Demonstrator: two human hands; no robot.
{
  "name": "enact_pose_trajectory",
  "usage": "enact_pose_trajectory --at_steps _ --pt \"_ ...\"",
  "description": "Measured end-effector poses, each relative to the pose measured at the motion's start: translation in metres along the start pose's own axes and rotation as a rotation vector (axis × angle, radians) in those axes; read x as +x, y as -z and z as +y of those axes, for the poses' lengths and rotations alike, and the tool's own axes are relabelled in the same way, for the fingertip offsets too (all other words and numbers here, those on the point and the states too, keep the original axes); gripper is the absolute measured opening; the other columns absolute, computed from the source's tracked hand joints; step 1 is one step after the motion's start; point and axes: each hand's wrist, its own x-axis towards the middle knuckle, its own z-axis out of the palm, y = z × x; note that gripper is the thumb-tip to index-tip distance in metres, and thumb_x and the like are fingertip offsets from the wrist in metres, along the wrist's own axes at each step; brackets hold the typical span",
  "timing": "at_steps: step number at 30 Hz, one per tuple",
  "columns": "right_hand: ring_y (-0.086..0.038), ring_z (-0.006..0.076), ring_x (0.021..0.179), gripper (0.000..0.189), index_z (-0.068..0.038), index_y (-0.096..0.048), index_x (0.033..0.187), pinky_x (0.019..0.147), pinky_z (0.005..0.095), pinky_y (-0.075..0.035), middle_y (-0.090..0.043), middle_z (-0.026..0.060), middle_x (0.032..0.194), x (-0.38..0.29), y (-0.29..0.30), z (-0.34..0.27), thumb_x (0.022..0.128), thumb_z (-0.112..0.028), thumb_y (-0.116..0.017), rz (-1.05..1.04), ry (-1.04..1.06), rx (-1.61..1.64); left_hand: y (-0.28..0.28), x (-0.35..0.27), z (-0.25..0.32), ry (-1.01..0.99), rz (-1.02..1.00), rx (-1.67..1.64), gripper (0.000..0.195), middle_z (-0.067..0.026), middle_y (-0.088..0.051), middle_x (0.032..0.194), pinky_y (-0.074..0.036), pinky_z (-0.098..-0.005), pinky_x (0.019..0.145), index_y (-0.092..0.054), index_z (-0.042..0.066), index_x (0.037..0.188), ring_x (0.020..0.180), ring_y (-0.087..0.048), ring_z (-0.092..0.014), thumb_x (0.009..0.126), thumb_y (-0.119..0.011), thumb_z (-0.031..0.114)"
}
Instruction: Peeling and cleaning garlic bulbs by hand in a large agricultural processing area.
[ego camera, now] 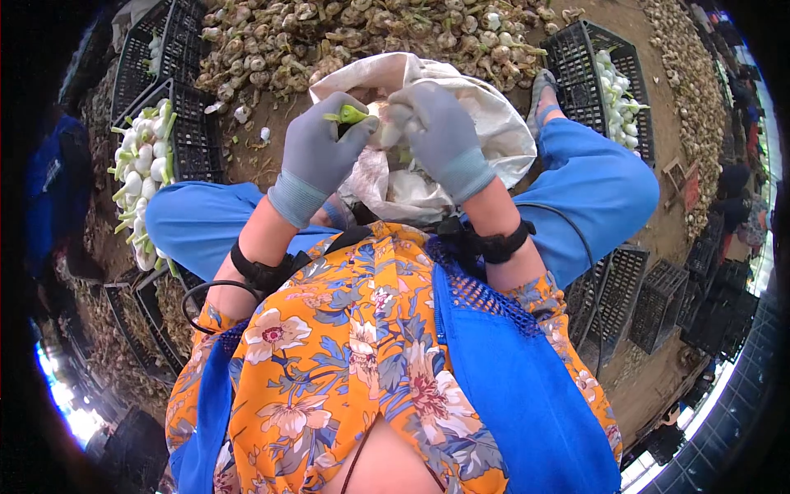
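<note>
Both hands wear thin grey gloves with blue-green cuffs and meet in front of me, over a white woven sack (503, 133) that gapes between my legs. A green garlic stem (353, 114) pokes out between the thumb and fingers of my left hand (324, 145). The pale garlic bulb (387, 126) joined to it lies between the two hands, partly hidden and blurred. My right hand (441, 133) has its fingers curled against the bulb's far side, pinching at its outer skin. Light scraps show inside the sack beneath the hands.
A heap of untrimmed garlic (382, 34) spreads beyond the sack. At left, a black plastic crate (196, 133) stands by clean white bulbs (145, 163). Another crate (568, 55) at right holds white garlic (617, 92). A person in blue (58, 179) is at the far left.
</note>
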Motion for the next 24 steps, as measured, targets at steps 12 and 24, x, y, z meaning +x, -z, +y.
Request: enact_pose_trajectory --at_steps 12,24 --pt "-0.059 0.032 0.084 0.005 -0.009 -0.057 0.08 0.071 0.0431 -0.049 -0.059 0.0105 0.087 -0.006 -0.004 -0.01 0.079 -0.014 -0.058 -0.06 0.041 -0.078 -0.006 0.0 -0.007 -0.043 0.004 0.066 0.014 -0.0087 -0.066 0.075 -0.05 -0.0281 0.061 -0.064 0.003 0.093 0.066 -0.061 -0.011 0.082 -0.071 0.009" --pt "-0.06 0.0303 0.087 0.011 -0.008 -0.057 0.085 0.073 0.0414 -0.049 -0.058 0.0106 0.085 -0.005 -0.008 -0.016 0.075 -0.01 -0.06 -0.046 0.088 -0.248 -0.006 -0.003 -0.008 -0.135 0.032 0.131 0.015 -0.0138 -0.065 0.078 -0.051 -0.0343 0.06 -0.063 0.007 0.09 0.07 -0.066 -0.029 0.079 -0.071 0.014"
